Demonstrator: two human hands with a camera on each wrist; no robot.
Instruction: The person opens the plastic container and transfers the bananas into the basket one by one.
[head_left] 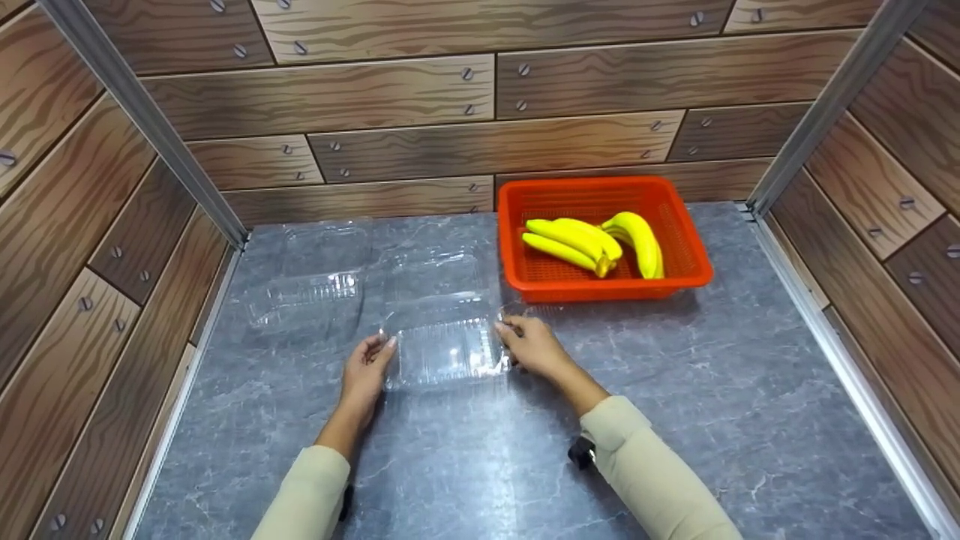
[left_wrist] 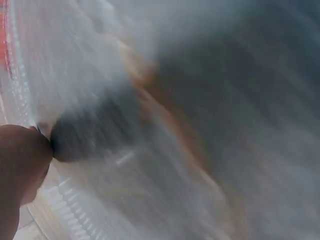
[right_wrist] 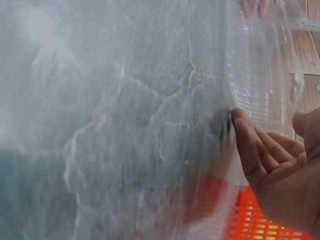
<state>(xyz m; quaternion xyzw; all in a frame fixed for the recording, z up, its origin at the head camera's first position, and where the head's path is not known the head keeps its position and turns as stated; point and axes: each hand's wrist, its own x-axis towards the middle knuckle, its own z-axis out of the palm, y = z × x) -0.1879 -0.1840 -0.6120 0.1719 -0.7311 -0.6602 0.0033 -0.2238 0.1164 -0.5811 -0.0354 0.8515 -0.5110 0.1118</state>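
Observation:
A clear plastic clamshell container (head_left: 442, 356) with ribbed walls is between the two hands, over the grey tabletop. My left hand (head_left: 365, 370) pinches its left edge between thumb and fingers. At the opposite edge, my right hand (head_left: 536, 347) holds the rim with bent fingers. The left wrist view is blurred, but part of the left hand (left_wrist: 22, 160) shows against the clear plastic. In the right wrist view, the fingers of the right hand (right_wrist: 280, 175) are at the container's edge (right_wrist: 255, 85). How the transparent lid lies is hard to make out.
Another clear container (head_left: 304, 296) lies open at the back left. At the back right stands a red perforated basket (head_left: 600, 291) with yellow bananas (head_left: 574, 240) in it. Wood-patterned walls (head_left: 405, 90) with metal corner strips enclose the grey tabletop (head_left: 675, 420) on three sides.

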